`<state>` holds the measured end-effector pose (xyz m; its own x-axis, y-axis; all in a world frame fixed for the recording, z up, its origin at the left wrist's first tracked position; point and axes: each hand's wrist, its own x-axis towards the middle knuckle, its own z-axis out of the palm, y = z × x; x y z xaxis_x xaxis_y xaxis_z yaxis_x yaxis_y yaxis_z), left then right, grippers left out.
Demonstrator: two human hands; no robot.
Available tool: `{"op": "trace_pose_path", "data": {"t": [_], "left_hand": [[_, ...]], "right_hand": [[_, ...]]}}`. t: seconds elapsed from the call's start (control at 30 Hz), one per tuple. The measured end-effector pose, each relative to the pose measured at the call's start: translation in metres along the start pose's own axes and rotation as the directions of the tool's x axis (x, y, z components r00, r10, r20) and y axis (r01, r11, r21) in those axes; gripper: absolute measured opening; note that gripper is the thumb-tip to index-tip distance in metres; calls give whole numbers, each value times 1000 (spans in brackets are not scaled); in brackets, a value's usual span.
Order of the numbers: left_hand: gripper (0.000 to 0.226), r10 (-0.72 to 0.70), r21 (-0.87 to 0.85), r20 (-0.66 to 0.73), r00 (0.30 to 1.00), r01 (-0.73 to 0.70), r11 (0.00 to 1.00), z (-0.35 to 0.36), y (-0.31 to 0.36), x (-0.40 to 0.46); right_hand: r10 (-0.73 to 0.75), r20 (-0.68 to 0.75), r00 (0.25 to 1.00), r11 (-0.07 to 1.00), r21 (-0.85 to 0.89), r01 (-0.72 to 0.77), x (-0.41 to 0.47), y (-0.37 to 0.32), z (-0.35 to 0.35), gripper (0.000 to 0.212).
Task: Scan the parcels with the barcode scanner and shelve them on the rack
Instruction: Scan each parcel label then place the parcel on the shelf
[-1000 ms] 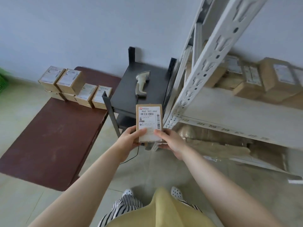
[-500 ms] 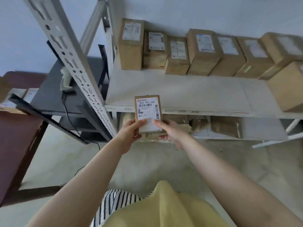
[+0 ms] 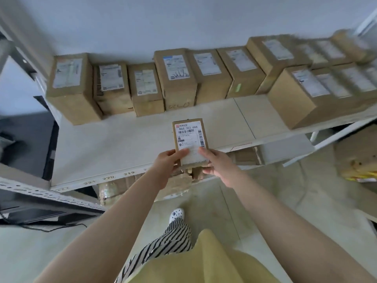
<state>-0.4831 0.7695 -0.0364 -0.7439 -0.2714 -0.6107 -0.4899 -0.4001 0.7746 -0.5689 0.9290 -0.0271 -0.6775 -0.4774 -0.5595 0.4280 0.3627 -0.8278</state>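
I hold a small brown parcel (image 3: 189, 137) with a white barcode label, its label facing up. My left hand (image 3: 166, 163) grips its near left corner and my right hand (image 3: 217, 162) its near right corner. The parcel hovers over the front part of the white rack shelf (image 3: 114, 148), in front of a row of several labelled cardboard boxes (image 3: 175, 78) lined along the wall. The barcode scanner is out of sight.
More boxes (image 3: 318, 88) fill the shelf's right end, some nearer the front. A grey rack post (image 3: 40, 193) crosses the lower left, with a dark stand (image 3: 24, 135) behind it. Packed goods lie on the lower shelf (image 3: 242, 156). A carton (image 3: 357, 158) sits at right.
My view has swung right from the stand and scanner to face the rack. The parcel, held in both hands, has moved forward from the shelf's front edge to over the shelf.
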Motion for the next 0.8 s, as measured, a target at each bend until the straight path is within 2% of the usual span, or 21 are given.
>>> {"op": "trace_pose_path", "data": {"t": [0.1,0.27,0.33,0.5,0.63,0.73,0.8], "left_hand": [[19,-6,24,75,997,4,1000,28,19,33],[17,-46,72,146,988,36,997,75,48,72],[18,-67,92,159,985,53,994,90,56,83],[30,-130,143,93,987,116,983,133,64,116],[43,-139,158,31,990,132,979,178,74,144],[42,-147,135,-8,989,147,980,220,82,159],[33,-145,125,-33,989,148,981,251,88,168]], "right_hand": [[-1,-44,999,1000,-13,0,12,-17,-34,53],[23,-87,996,1000,-17,-25,27,-40,-85,54],[62,-122,991,997,57,-56,33,-42,-98,49],[190,-172,967,966,208,-152,55,-45,-138,37],[233,-189,954,949,257,-181,75,-56,-181,41],[278,-223,934,922,336,-193,86,-66,-216,44],[309,-238,921,897,395,-199,92,-75,-240,31]]}}
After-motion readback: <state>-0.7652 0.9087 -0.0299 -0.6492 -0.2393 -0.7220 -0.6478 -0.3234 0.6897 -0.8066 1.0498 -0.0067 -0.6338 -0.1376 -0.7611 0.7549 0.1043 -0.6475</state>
